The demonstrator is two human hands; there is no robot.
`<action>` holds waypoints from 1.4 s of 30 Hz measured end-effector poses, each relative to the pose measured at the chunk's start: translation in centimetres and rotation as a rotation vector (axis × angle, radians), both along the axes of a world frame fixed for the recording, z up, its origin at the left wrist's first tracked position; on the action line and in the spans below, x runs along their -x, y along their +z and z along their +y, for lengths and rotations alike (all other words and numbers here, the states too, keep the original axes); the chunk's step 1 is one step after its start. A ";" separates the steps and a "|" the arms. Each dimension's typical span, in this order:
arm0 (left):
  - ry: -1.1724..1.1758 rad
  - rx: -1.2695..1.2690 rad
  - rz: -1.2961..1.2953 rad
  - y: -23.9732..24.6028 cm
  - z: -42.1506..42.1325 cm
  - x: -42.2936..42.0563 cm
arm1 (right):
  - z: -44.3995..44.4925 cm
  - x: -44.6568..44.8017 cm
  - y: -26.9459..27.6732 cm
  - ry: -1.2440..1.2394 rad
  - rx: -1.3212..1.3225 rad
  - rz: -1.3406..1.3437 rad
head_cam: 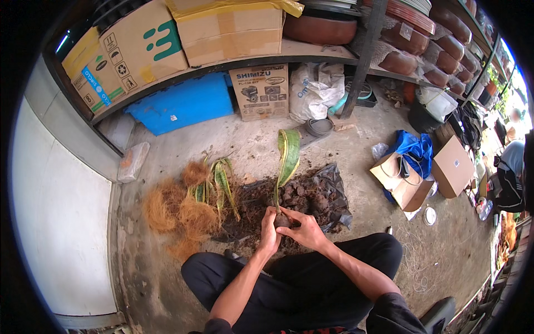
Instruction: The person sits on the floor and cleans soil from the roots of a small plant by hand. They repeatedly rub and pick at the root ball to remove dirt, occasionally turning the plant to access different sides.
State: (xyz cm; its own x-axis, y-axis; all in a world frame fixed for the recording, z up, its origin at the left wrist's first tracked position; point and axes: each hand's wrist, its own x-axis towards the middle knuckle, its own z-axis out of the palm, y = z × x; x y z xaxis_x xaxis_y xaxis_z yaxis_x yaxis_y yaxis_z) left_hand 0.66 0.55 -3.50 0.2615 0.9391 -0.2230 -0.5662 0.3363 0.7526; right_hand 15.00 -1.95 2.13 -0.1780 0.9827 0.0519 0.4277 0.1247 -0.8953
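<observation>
Between my two hands is a dark ball of soil [283,221] with an upright snake plant leaf [288,156], green with yellow edges, rising from it. My left hand [270,232] is closed around the ball's left side. My right hand [306,230] grips it from the right, thumb and fingers on the soil. Under and beyond the hands, clumps of dark soil [302,194] lie on a black plastic sheet [338,183]. Left of it are brown coconut-like fibre [164,204] and more snake plant leaves [223,183], drooping.
A blue plastic box [187,104], a pump carton [263,94] and a white sack [315,94] stand under the shelf [250,58]. A grey bowl [319,127] is on the floor. At right lie an opened cardboard box [398,179] and tangled string [417,259]. A person [512,175] is at far right.
</observation>
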 end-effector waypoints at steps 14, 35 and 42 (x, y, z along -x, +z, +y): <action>-0.087 0.012 -0.124 -0.8 0.4 0.4 | 0.4 -0.2 -0.5 -0.019 0.046 0.082; -0.038 -0.001 -0.080 -2.5 1.5 0.8 | 0.1 0.0 1.5 -0.123 -0.217 -0.036; -0.099 -0.018 -0.008 -0.3 0.7 0.2 | 0.2 -1.4 3.1 -0.040 -0.310 -0.312</action>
State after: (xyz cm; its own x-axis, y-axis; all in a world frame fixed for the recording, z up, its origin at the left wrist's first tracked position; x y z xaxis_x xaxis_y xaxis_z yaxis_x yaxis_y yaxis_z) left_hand 0.48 1.24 -3.80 0.3545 0.9126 -0.2038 -0.5370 0.3772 0.7545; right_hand 16.39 -1.74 5.20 -0.1940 0.9355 0.2954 0.6818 0.3450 -0.6450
